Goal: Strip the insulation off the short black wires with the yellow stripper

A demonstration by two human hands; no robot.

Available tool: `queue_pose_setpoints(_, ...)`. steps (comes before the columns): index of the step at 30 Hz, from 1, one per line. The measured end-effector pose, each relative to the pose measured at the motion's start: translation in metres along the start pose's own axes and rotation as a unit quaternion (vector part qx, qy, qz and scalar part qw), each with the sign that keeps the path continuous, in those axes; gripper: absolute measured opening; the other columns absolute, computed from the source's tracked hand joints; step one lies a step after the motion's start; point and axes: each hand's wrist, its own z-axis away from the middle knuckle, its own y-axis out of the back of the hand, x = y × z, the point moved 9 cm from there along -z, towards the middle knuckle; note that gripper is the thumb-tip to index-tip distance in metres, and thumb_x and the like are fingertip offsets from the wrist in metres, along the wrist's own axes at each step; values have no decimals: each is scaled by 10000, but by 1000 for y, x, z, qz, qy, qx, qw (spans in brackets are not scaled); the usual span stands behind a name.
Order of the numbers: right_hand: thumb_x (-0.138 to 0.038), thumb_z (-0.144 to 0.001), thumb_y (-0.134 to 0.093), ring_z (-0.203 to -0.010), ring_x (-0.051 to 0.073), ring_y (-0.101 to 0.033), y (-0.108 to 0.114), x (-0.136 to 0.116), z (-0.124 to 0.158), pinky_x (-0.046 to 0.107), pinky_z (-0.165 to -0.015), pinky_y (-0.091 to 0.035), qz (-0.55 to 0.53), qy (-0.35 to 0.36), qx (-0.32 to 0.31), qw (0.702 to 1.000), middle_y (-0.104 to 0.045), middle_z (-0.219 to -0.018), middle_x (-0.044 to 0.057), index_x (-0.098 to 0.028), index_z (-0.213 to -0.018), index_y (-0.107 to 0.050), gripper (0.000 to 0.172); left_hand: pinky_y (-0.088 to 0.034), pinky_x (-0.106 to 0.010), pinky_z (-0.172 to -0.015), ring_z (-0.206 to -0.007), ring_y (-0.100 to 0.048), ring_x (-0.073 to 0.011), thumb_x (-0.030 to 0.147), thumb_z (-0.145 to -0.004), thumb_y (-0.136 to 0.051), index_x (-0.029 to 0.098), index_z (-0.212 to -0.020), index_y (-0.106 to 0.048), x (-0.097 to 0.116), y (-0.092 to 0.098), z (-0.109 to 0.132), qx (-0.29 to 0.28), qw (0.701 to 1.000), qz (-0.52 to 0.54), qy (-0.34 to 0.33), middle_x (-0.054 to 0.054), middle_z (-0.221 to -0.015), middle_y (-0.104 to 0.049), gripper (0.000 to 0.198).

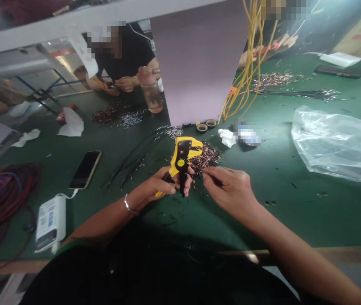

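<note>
My left hand [159,184] is wrapped round the handles of a yellow and black wire stripper [182,154], whose jaws point up and to the right. My right hand [232,186] is pinched closed just right of the tool; whatever lies between the fingertips is too small to make out. Behind both hands is a heap of short cut wires [211,156] with copper-coloured ends, partly hidden by the stripper. Longer black wires [132,159] with pale ends lie fanned out on the green table left of the stripper.
A phone [85,169] is cabled to a white power bank [51,222] on the left, near coiled red cables [4,199]. Tape rolls [202,128] sit by an upright panel [199,63]. Yellow wires [246,84] hang down beside it. A plastic bag [339,144] lies right. Co-workers' hands [126,84] work opposite.
</note>
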Motion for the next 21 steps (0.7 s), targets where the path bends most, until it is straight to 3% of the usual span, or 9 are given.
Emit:
queue_pose_setpoints(13, -167, -856, -500, -444, 94, -493, 1, -4, 0, 242, -495, -414, -2, 5, 9, 1000, -608, -521, 8, -194, -609, -670, 301, -482, -375, -794, -815, -624, -218, 176, -622, -726, 148, -1134, -629, 3, 3, 3, 16, 997, -69, -16, -86, -938, -643, 523)
queue_pose_setpoints(21, -198, -865, -498, -451, 96, -481, -2, -2, 1, 241, -507, -416, -7, -6, -2, 1000, -574, -510, -1, -207, -591, -646, 312, -489, -359, -757, -766, -615, -189, 115, -619, -679, 154, -1064, -644, 6, 5, 3, 45, 993, -103, -36, -52, -866, -628, 448)
